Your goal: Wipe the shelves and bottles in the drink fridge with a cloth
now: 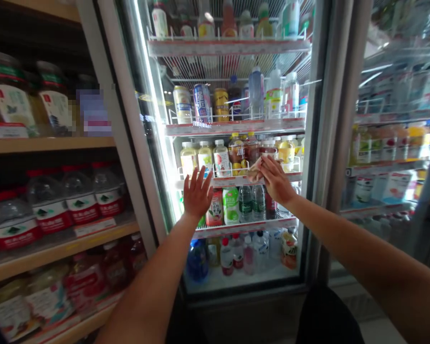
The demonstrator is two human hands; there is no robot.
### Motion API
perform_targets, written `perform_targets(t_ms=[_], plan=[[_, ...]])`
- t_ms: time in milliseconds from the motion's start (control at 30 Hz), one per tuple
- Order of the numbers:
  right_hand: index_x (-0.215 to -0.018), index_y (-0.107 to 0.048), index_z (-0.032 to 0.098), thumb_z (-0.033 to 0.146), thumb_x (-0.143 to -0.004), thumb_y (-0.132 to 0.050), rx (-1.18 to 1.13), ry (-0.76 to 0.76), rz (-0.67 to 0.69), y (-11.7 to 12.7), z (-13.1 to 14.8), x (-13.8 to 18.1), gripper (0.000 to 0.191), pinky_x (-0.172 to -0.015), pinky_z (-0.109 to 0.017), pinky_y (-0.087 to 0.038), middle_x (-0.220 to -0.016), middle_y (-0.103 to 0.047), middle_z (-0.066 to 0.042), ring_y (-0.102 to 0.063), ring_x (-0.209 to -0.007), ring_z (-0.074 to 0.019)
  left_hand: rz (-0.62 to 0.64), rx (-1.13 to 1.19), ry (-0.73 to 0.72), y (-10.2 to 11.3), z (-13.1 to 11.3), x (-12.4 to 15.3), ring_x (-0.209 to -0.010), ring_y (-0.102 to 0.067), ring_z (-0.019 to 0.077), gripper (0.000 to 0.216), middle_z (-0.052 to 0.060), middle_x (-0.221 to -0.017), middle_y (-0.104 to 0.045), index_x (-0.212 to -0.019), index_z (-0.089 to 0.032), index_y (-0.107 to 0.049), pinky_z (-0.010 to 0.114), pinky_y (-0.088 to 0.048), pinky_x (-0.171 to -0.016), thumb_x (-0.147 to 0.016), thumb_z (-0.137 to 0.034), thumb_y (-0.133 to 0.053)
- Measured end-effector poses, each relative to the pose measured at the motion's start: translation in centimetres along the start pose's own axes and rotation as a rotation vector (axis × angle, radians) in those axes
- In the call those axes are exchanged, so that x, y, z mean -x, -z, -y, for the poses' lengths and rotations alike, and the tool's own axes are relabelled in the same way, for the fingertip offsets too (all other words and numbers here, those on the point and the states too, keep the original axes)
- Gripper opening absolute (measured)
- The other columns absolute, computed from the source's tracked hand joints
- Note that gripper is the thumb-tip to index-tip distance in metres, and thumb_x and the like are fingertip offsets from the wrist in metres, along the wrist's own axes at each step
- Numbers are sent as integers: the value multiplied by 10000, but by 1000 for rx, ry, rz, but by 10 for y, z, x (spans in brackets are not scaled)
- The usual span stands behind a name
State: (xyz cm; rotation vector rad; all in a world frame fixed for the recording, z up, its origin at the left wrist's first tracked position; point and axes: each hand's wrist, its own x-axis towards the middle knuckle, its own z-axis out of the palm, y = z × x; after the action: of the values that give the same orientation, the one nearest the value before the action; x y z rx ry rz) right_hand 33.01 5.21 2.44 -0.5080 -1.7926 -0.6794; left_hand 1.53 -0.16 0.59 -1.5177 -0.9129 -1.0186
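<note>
In front of me stands a drinks fridge with a glass door [154, 157], through which lit shelves show. Raised toward the glass, my left hand [198, 193] has its fingers spread and holds nothing; whether the palm touches the pane I cannot tell. My right hand [277, 181] is on a crumpled pale cloth [255, 171], which appears pressed against the glass at about the third shelf's height. Part of the cloth is hidden beneath the fingers. Behind the hands are juice bottles [221, 157] and a green-labelled bottle [231, 204].
On the left, wooden shelving [57, 143] holds large red-capped water bottles [79, 191] and dark bottles with green caps [12, 93]. A metal door frame [331, 143] separates this fridge from another stocked glass fridge [390, 143] on the right. My dark-clothed knee [327, 317] is low in front.
</note>
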Motion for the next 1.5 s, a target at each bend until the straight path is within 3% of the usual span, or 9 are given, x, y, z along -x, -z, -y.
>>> perform_targets(t_ms=[167,367,533,600,767,933,1133,1333,1500], plan=[[-1522,-448,288,111,-988,-414,58,-108,-96,-9,8,-14,564,-1238,-562,-346,-1598,-432,-64,-300,-1530,-300,5,2,1,-2,0,3,-1560,-181,236,641,76,-1639,-310,-1600,-256,-282,470,-141,-1293,-998,-259,-503],[-1484,-495,290,96,-977,-430,85,80,124,-6,19,-26,547,-1248,-542,-329,-1591,-453,-52,-327,-1521,-256,1,33,-7,-4,2,4,-1559,-189,253,659,77,-1642,-299,-1602,-265,-274,499,-155,-1289,-991,-259,-522],[-1492,-488,281,96,-964,-421,101,-102,-20,1,4,-41,563,-1240,-589,-321,-1605,-426,-59,-291,-1536,-287,-21,64,-12,-2,2,4,-1557,-196,248,678,72,-1639,-305,-1608,-277,-246,495,-155,-1291,-990,-244,-523],[-1497,-480,276,100,-960,-433,77,-95,-32,0,3,-39,567,-1238,-573,-339,-1596,-438,-68,-298,-1533,-281,-26,69,-12,-2,1,3,-1557,-195,248,678,74,-1639,-306,-1607,-275,-252,494,-157,-1291,-988,-239,-526],[-1458,-515,228,99,-962,-441,22,30,91,-4,9,-29,518,-1234,-558,-349,-1582,-456,-102,-288,-1538,-271,-27,67,-13,-2,1,3,-1557,-200,248,676,80,-1634,-321,-1603,-268,-269,498,-161,-1290,-983,-239,-537],[-1455,-517,169,139,-992,-416,49,-54,-10,-5,8,-32,475,-1249,-543,-317,-1585,-438,-154,-285,-1538,-285,-13,55,-4,-3,1,3,-1557,-203,258,654,85,-1635,-321,-1597,-261,-289,511,-180,-1280,-987,-252,-524],[-1492,-480,247,115,-985,-408,25,-21,104,-6,15,-25,529,-1251,-524,-327,-1597,-438,-86,-280,-1541,-256,-14,70,6,-3,0,3,-1562,-188,244,659,82,-1640,-314,-1597,-261,-289,491,-163,-1286,-984,-237,-527],[-1518,-451,270,123,-981,-416,86,-136,43,-4,18,-25,558,-1252,-559,-309,-1612,-415,-77,-287,-1537,-283,-20,98,10,-4,0,3,-1562,-193,249,646,76,-1637,-328,-1594,-266,-298,497,-156,-1284,-988,-244,-522],[-1504,-472,251,86,-964,-432,72,-20,163,-5,26,-19,566,-1242,-547,-328,-1594,-447,-80,-296,-1534,-258,-6,71,8,-3,0,4,-1565,-176,240,643,74,-1643,-316,-1593,-262,-300,486,-159,-1285,-989,-242,-518]])
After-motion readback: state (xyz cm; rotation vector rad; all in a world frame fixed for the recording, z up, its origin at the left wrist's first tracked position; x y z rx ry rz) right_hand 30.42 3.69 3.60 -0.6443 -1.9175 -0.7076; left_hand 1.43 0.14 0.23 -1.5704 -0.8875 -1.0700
